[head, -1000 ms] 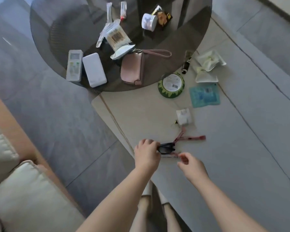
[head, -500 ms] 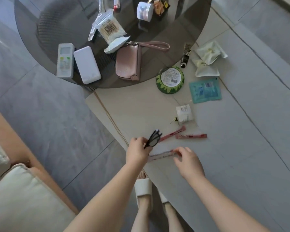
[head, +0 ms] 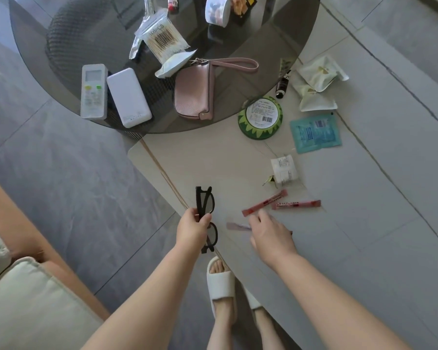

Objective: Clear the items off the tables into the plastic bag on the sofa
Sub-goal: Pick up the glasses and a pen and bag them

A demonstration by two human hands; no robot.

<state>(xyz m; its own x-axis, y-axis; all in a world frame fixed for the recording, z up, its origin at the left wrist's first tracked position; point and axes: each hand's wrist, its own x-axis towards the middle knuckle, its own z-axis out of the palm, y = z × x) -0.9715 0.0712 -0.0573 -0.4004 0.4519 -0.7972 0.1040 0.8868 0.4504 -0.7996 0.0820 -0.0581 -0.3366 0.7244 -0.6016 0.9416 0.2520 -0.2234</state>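
Black plastic-framed glasses [head: 205,218], which half a second ago were only just clear of the pale stone table [head: 213,160], now stand upright in the left hand [head: 193,229] at lower centre, fingers and thumb pinched on the frame, so that item looks ready to carry off. Just to the right, the right hand [head: 271,236] has let its sachet shift: a blurred pink sachet [head: 238,226] sticks out left of the loosely spread fingers, and I cannot tell whether they grip it or only cover it. Two red stick sachets [head: 264,202] lie just above; their print is too small to read. Upper left of centre, on the dark glass round table [head: 61,34], a clear packet of cotton buds [head: 162,39] reads "100PCS". Neither sofa bag nor its plastic shows.
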